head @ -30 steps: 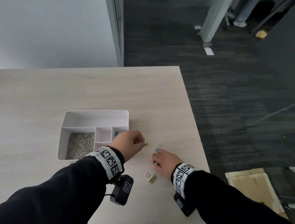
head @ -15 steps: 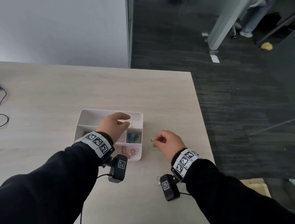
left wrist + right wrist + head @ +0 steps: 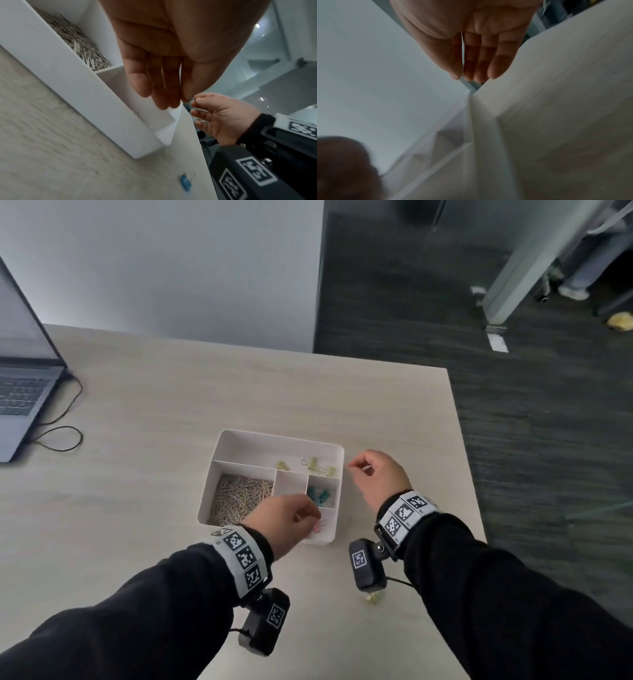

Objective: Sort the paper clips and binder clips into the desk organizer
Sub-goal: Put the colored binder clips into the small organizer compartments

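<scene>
The white desk organizer (image 3: 224, 470) sits mid-table. Its left bin holds silver paper clips (image 3: 239, 496), the back bin three gold binder clips (image 3: 312, 463), and the right bins teal clips (image 3: 320, 496) and pink clips (image 3: 317, 528). My left hand (image 3: 291, 518) hovers over the pink bin; in the left wrist view its fingers (image 3: 161, 94) hang straight and hold nothing. My right hand (image 3: 373, 474) is just right of the organizer's rim, fingers (image 3: 481, 65) relaxed, nothing seen in them. A gold clip (image 3: 371, 599) and a blue clip (image 3: 185, 181) lie loose on the table.
An open laptop (image 3: 20, 392) with a black cable (image 3: 65, 422) stands at the table's left. The table's right edge (image 3: 466, 474) drops to dark carpet close beside my right arm. The right wrist view is blurred.
My left hand drew back from the back bin to the front right bin. My right hand moved up beside the organizer's rim; the gold clip it pinched is no longer seen in it.
</scene>
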A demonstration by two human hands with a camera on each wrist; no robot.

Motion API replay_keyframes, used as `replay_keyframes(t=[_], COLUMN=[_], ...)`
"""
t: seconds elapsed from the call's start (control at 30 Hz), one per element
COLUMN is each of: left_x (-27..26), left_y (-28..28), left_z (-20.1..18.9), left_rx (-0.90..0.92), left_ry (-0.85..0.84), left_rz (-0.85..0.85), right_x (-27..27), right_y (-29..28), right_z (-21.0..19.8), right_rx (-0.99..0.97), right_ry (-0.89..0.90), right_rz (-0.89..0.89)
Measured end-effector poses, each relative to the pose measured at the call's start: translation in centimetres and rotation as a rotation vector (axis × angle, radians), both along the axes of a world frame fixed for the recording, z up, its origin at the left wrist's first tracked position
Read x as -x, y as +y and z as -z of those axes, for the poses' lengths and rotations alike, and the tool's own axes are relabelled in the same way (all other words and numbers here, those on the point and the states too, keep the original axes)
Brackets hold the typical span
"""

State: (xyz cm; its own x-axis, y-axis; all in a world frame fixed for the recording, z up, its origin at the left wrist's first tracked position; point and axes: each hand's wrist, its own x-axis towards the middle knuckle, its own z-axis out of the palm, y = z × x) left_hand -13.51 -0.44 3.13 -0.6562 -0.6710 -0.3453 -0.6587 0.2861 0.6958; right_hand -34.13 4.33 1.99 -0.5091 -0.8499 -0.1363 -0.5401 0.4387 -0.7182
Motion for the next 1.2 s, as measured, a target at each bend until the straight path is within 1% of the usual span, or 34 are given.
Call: replay_keyframes(t=[0.07, 0.13, 0.2, 0.27, 0.33, 0.47, 0.53, 0.67, 0.77, 0.87, 0.93, 1.0, 1.2], left_x=[0.9, 2.1, 3.3, 4.4, 5.3, 7.2, 8.1, 9.4, 9.4, 8.8, 8.3, 7.8, 6.1], left_y=[1.1, 2.5, 3.9, 5.3, 6.5, 8.6, 9.4, 10.2, 10.1, 9.3, 8.4, 7.1, 0.0], left_z=[0.0, -0.1, 0.0, 0.3, 1.1, 3.2, 4.0, 5.1, 5.6, 5.0, 4.0, 2.6, -1.4], left_rx=[-0.015, -0.007, 0.039, 0.084, 0.087, 0.098, 0.119, 0.098, 0.089, 0.061, 0.043, 0.009, -0.222], left_ry=[-0.016, -0.041, -0.070, -0.102, -0.138, -0.250, -0.304, -0.394, -0.419, -0.387, -0.314, -0.205, 0.163], left_rz=[0.066, 0.144, 0.236, 0.324, 0.404, 0.542, 0.570, 0.609, 0.615, 0.564, 0.471, 0.313, -0.291], right_x=[1.7, 3.3, 4.2, 4.5, 4.4, 4.1, 4.0, 3.8, 3.5, 3.2, 3.2, 3.3, 3.5], right_y=[2.3, 5.1, 7.9, 10.3, 12.1, 14.0, 14.9, 15.6, 15.1, 14.3, 13.7, 13.1, 11.8], right_z=[1.0, 2.3, 3.4, 4.3, 4.7, 5.0, 5.1, 5.0, 5.2, 5.5, 5.7, 5.7, 5.9], right_rx=[-0.094, -0.248, -0.426, -0.494, -0.486, -0.500, -0.471, -0.361, -0.308, -0.279, -0.270, -0.276, -0.247], right_ry=[0.105, 0.175, 0.208, 0.214, 0.182, 0.136, 0.133, 0.127, 0.090, 0.051, 0.021, 0.012, 0.015], right_rz=[-0.034, -0.130, -0.231, -0.299, -0.335, -0.313, -0.287, -0.243, -0.248, -0.217, -0.187, -0.184, -0.178])
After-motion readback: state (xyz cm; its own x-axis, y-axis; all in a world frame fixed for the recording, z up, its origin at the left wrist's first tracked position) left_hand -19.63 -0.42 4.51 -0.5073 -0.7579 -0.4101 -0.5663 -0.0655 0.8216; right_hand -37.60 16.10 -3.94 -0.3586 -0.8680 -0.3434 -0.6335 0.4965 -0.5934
